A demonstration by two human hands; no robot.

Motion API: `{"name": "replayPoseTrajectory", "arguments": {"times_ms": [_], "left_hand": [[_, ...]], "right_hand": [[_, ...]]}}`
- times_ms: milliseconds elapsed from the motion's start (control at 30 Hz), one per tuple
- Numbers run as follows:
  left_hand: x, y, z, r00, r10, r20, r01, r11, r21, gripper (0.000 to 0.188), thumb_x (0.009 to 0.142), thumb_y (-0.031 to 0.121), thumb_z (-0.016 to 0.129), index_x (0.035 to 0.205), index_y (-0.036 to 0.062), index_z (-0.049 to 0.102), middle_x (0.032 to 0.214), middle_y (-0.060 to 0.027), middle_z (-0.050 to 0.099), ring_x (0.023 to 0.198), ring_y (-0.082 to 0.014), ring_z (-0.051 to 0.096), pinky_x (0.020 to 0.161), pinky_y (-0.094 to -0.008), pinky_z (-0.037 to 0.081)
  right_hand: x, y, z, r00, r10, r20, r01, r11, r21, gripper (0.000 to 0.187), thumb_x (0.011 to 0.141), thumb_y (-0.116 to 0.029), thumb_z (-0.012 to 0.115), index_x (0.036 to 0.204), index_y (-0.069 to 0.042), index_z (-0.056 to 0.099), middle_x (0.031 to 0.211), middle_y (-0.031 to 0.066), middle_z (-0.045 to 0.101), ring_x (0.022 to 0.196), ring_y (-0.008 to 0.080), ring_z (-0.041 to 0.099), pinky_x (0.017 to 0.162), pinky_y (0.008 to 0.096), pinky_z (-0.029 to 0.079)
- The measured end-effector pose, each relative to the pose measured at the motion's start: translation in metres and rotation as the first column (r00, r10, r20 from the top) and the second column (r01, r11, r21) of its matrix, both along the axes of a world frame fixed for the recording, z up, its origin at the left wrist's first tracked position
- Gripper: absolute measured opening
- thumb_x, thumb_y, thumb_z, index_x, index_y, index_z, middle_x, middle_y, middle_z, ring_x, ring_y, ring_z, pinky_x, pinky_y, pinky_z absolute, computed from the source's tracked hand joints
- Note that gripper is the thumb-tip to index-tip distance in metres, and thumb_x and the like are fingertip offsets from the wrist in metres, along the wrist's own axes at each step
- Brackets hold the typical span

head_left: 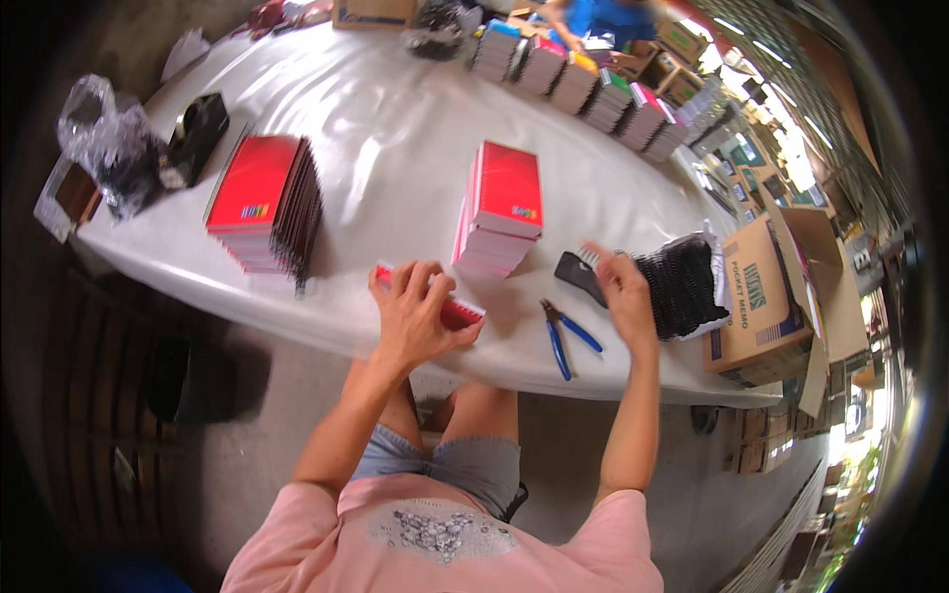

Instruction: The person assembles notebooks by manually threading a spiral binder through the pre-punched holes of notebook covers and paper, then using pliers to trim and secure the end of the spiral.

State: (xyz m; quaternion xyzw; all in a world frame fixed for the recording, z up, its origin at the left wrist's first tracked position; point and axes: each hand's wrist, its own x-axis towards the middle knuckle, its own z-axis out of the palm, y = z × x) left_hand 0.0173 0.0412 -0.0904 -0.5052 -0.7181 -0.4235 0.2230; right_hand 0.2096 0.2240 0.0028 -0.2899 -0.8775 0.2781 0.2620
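Glossy white sheeting covers a long table in a cluttered workroom, its edges curved by the wide view. Across from me, at the far side, a co-worker in a blue shirt stands behind a row of notebook stacks with covers of several colours. On the near side sits a person in a pink T-shirt and denim shorts.

This person's left hand is closed over a small red notebook, fingers across the top and thumb at its right end, near the table's front edge. Their right hand is beside a black strip on the table; its fingers are blurred, and I cannot tell whether they grip anything.

Just right of that hand lies a bundle of black binding coils, next to an open cardboard box. Blue-handled pliers rest with handles spread between the two hands. Beyond the red notebook stands a tall red-topped stack; farther left, a coil-edged red stack.
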Motion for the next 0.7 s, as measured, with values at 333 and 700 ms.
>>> {"name": "replayPoseTrajectory", "arguments": {"times_ms": [333,700], "left_hand": [[0.0,0.003,-0.002,0.999,-0.03,-0.028,0.03,0.999,0.022,0.042,0.051,0.042,0.073,0.077,0.0143,0.056,0.091,0.0014,0.05,0.096,-0.0215,0.046,0.079,-0.0542,0.026],[-0.001,0.002,0.0,0.999,-0.02,-0.04,0.015,0.994,-0.105,0.05,0.055,0.053,0.073,0.083,0.0156,0.054,0.087,0.0007,0.048,0.092,-0.0206,0.047,0.078,-0.0522,0.028]], "right_hand": [[-0.041,-0.089,-0.051,0.967,0.063,-0.247,-0.105,0.981,-0.161,0.018,0.081,-0.004,0.065,0.099,-0.005,0.069,0.09,0.0068,0.064,0.076,0.0152,0.059,0.07,0.0265,0.047],[-0.041,-0.086,-0.036,0.965,0.262,-0.016,-0.244,0.87,-0.428,0.02,0.095,-0.013,0.047,0.105,-0.003,0.06,0.059,0.0023,0.05,0.055,0.0084,0.047,0.052,0.0244,0.04]]}}
